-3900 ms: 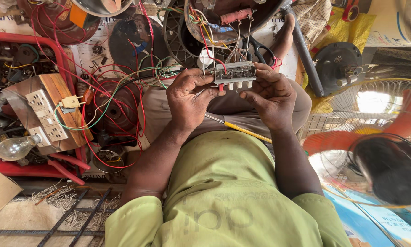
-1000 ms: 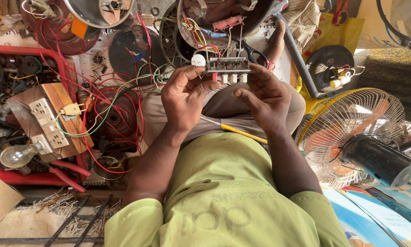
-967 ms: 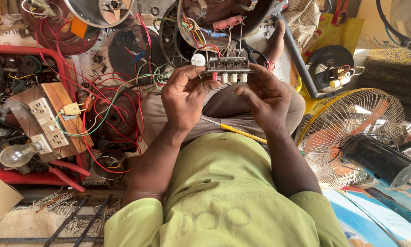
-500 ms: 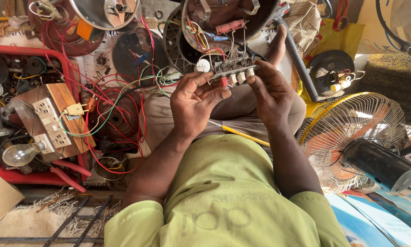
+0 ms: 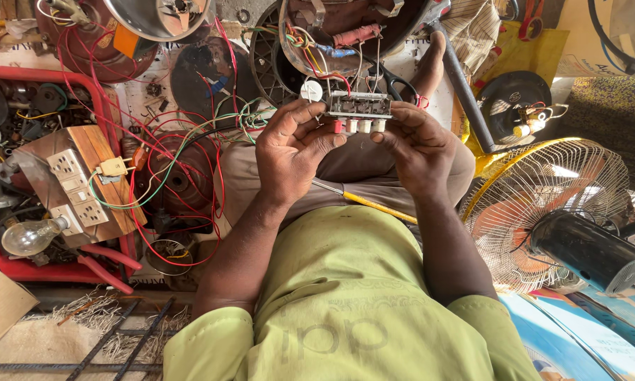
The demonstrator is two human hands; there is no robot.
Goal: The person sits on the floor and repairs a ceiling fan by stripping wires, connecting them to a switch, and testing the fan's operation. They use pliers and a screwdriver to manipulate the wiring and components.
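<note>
Both my hands hold a small push-button switch block (image 5: 360,106) with one red and several white buttons, up in front of my knees. My left hand (image 5: 292,152) pinches its left end, thumb near the red button. My right hand (image 5: 416,144) grips the right end, with fingertips under the white buttons. Thin coloured wires run from the block up into an open fan housing (image 5: 345,28). A white round knob (image 5: 311,90) sits just left of the block.
A yellow-handled screwdriver (image 5: 374,204) lies across my lap. At left are a wooden board with sockets (image 5: 84,183), a light bulb (image 5: 28,236), red pliers (image 5: 105,264) and tangled red wires. A yellow-grilled fan (image 5: 543,204) with a black motor (image 5: 589,250) lies at right.
The switch block was tilted half a second ago and is now level. Both hands stay on it, and my left thumb has moved in toward the buttons.
</note>
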